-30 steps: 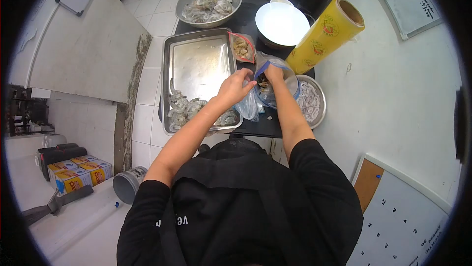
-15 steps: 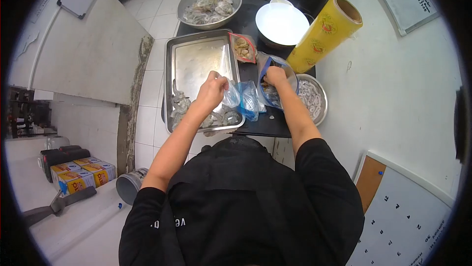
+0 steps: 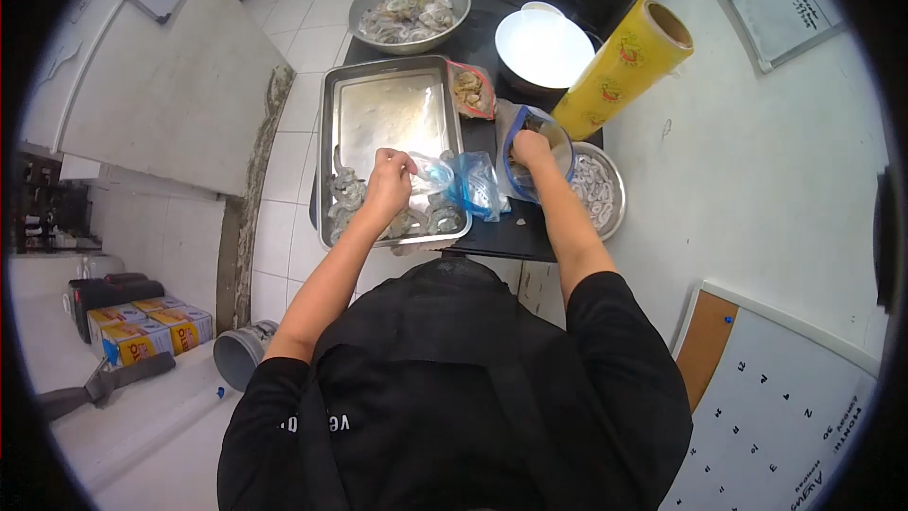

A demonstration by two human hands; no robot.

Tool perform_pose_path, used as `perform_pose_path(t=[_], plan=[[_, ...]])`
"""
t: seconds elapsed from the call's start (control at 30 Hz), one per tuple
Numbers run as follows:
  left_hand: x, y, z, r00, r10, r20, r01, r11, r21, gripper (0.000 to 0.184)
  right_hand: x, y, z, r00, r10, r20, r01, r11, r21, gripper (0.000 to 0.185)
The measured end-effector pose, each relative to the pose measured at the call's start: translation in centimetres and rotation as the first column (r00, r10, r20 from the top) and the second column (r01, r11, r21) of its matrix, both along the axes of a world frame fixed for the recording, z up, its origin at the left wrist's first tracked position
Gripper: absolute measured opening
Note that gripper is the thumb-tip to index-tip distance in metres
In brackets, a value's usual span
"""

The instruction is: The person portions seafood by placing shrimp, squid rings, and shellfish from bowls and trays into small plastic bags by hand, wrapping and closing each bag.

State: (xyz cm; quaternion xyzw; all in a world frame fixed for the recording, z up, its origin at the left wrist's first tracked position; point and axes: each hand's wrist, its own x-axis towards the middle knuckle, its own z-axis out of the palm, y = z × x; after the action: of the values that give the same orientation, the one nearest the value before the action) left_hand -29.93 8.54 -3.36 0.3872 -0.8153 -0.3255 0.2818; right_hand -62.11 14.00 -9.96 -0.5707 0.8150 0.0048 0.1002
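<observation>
My left hand [image 3: 391, 180] pinches a clear plastic bag [image 3: 428, 173] over the metal tray [image 3: 457, 114]. The bag stretches toward a pile of bluish plastic bags [image 3: 478, 185] beside the tray. Grey shrimp [image 3: 346, 191] lie along the tray's near and left sides. My right hand [image 3: 531, 148] reaches into the mouth of a blue-edged zip bag [image 3: 509, 123]; its fingertips are hidden inside. Left of that bag sits a red-edged bag [image 3: 470, 90] of pale brown pieces.
A large bowl [image 3: 409, 15] of shrimp stands behind the tray. Further right are a white round lid or dish [image 3: 545, 46], a yellow film roll [image 3: 619, 71] and a metal bowl [image 3: 598, 191] of pale rings. A wall borders the right side.
My left hand has moved left over the tray and closed on a clear bag, pulling it out from the pile. My right hand stays in the zip bag.
</observation>
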Motion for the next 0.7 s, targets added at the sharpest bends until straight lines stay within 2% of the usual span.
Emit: perform_pose_path(t=[0.03, 0.13, 0.17, 0.23, 0.27, 0.3, 0.33, 0.37, 0.4, 0.43, 0.47, 0.5, 0.53, 0.63, 0.67, 0.7], plan=[[0.8, 0.0, -0.6, 0.999, 0.004, 0.044, -0.004, 1.0, -0.013, 0.023, 0.8, -0.3, -0.3, 0.995, 0.08, -0.067, -0.07, 0.988, 0.137, 0.024], [2.7, -0.4, -0.7, 0.984, -0.009, 0.176, 0.011, 1.0, -0.009, 0.025, 0.1, -1.4, -4.7, 0.997, 0.047, -0.059, -0.038, 0.988, 0.149, 0.024], [3.3, -0.4, -0.7, 0.983, 0.0, 0.184, 0.001, 1.0, -0.004, 0.025, 0.4, -1.1, -4.3, 0.997, 0.057, -0.052, -0.049, 0.987, 0.154, 0.024], [4.3, -0.7, -0.6, 0.952, 0.065, 0.3, -0.079, 0.996, 0.034, 0.021, 0.4, 0.3, -2.1, 0.997, 0.081, -0.011, -0.082, 0.988, -0.133, 0.029], [4.8, -0.8, -1.2, 0.965, 0.073, 0.252, -0.079, 0.997, 0.012, 0.024, -0.1, 0.7, -2.0, 0.996, 0.07, 0.048, -0.055, 0.966, -0.251, 0.031], [5.0, -0.8, -1.0, 0.967, 0.075, 0.245, -0.08, 0.997, 0.011, 0.024, -0.8, 1.2, -1.4, 0.997, 0.071, 0.041, -0.059, 0.966, -0.251, 0.031], [5.2, -0.6, -0.7, 0.973, 0.086, 0.212, -0.092, 0.996, 0.018, 0.026, -1.4, 1.8, -0.6, 0.931, -0.05, 0.362, 0.126, 0.974, -0.19, 0.028], [5.4, -0.4, -0.2, 0.979, 0.098, 0.179, -0.104, 0.994, 0.025, 0.028, -1.6, 2.4, 0.4, 0.753, -0.172, 0.635, 0.281, 0.957, -0.073, 0.026], [5.4, -0.2, 0.4, 0.981, 0.1, 0.168, -0.105, 0.994, 0.022, 0.028, -0.8, 3.4, 2.7, 0.76, -0.169, 0.627, 0.278, 0.957, -0.08, 0.026], [5.3, 0.1, 1.1, 0.973, 0.115, 0.2, -0.123, 0.992, 0.03, 0.032, 0.6, 5.0, 6.3, 0.489, -0.192, 0.851, 0.387, 0.922, -0.014, 0.024], [5.2, 0.3, 1.4, 0.964, 0.129, 0.233, -0.142, 0.989, 0.039, 0.037, 2.0, 6.5, 9.0, 0.158, -0.178, 0.971, 0.462, 0.883, 0.086, 0.023], [5.0, 0.4, 1.3, 0.966, 0.13, 0.224, -0.143, 0.989, 0.04, 0.037, 2.9, 7.7, 10.2, 0.087, -0.159, 0.983, 0.462, 0.881, 0.102, 0.026], [4.9, 0.2, 1.0, 0.966, 0.097, 0.238, -0.116, 0.991, 0.067, 0.045, 3.7, 8.7, 11.3, 0.015, -0.139, 0.99, 0.459, 0.881, 0.117, 0.03], [4.3, 0.4, 1.2, 0.973, 0.013, 0.23, -0.044, 0.99, 0.13, 0.059, 8.1, 9.9, 15.1, -0.026, -0.09, 0.996, 0.421, 0.902, 0.092, 0.031], [4.2, 0.6, 1.3, 0.977, -0.046, 0.208, 0.01, 0.985, 0.17, 0.067, 9.5, 9.3, 16.1, -0.028, -0.087, 0.996, 0.414, 0.906, 0.09, 0.031], [4.2, 0.8, 1.4, 0.976, -0.041, 0.212, 0.005, 0.986, 0.169, 0.067, 11.0, 8.7, 17.1, 0.138, -0.084, 0.987, 0.274, 0.961, 0.044, 0.029]])
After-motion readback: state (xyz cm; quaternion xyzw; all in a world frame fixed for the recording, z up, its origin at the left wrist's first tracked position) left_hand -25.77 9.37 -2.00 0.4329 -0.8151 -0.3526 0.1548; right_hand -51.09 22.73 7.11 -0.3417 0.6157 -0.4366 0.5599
